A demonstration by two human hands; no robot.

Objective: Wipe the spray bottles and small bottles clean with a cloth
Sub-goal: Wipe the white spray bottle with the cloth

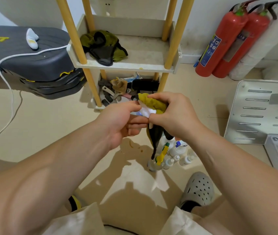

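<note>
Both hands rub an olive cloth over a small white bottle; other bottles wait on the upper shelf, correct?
No: the head view shows the other bottles on the floor, below the left hand holding the small white bottle and right hand gripping the olive cloth.

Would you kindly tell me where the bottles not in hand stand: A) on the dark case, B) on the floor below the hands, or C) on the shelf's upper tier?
B: the clustered bottles stand on the floor beneath the left hand and right hand.
</note>
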